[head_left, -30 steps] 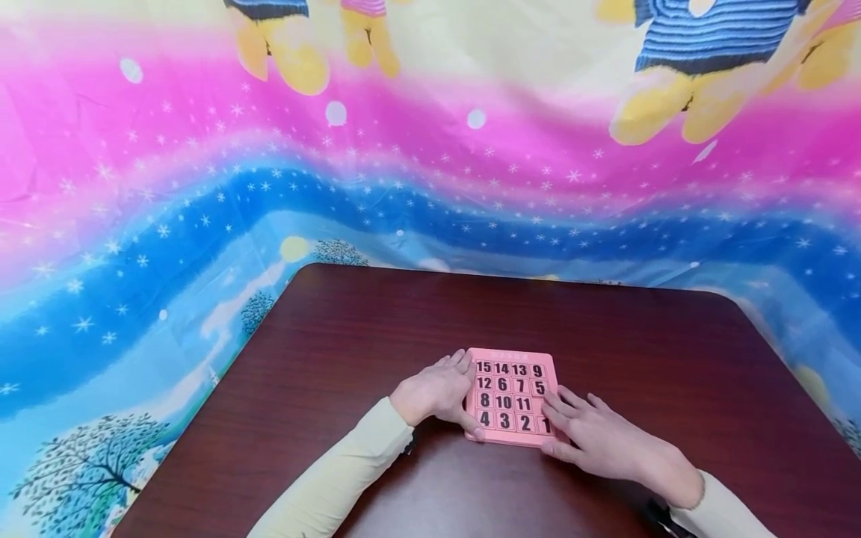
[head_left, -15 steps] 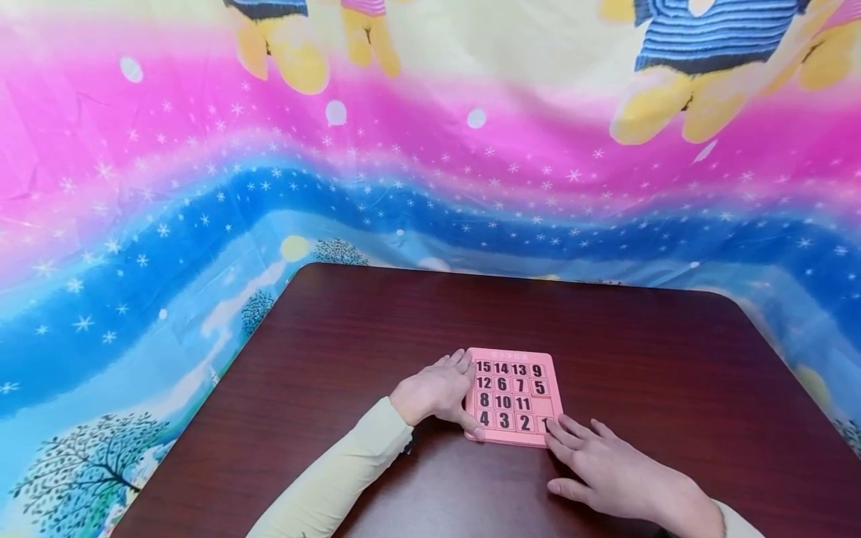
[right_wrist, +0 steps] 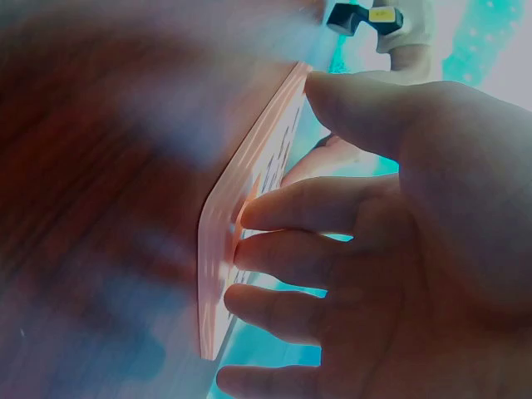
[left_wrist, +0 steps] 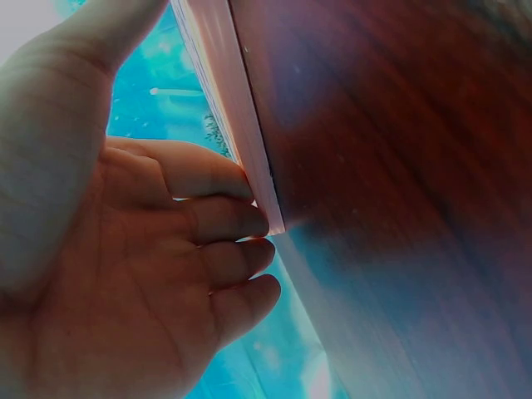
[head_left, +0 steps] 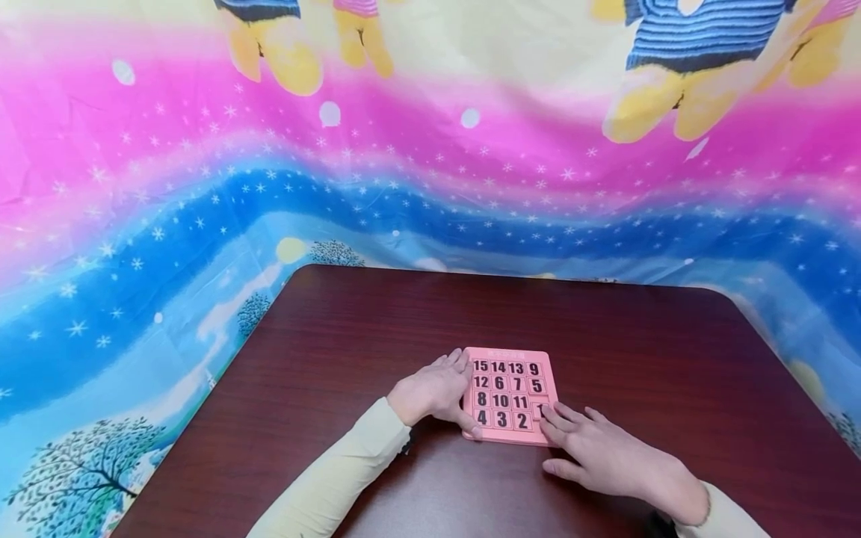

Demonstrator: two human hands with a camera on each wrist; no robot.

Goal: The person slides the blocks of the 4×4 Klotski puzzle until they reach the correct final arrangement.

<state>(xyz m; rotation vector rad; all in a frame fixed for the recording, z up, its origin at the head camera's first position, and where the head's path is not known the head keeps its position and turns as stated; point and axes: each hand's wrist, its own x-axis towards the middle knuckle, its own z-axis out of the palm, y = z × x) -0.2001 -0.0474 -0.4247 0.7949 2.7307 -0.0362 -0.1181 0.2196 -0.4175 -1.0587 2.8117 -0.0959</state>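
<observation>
A pink sliding number puzzle (head_left: 499, 383) lies on the dark table, its rows reading 15 14 13 9, then 12 6 7 5, then 8 10 11, with 4 3 2 at the bottom. My left hand (head_left: 433, 390) rests along its left side, thumb at the near corner and fingers by the far one. In the left wrist view those fingertips meet the puzzle's edge (left_wrist: 253, 125). My right hand (head_left: 602, 452) reaches in from the right with extended fingers; the fingertips touch the tile marked 1 (head_left: 540, 412) in the right column and partly cover it.
The reddish-brown table (head_left: 377, 321) has rounded far corners. Behind it hangs a printed cloth (head_left: 430, 164) in pink, blue and cream, with snowflakes, trees and bear legs. A black-and-yellow device (right_wrist: 366, 17) sits at the left wrist in the right wrist view.
The right hand first slid back toward the near right corner, then pushed forward again. The tile 1 has moved up from the bottom row into the gap beside 11. The left hand stayed put.
</observation>
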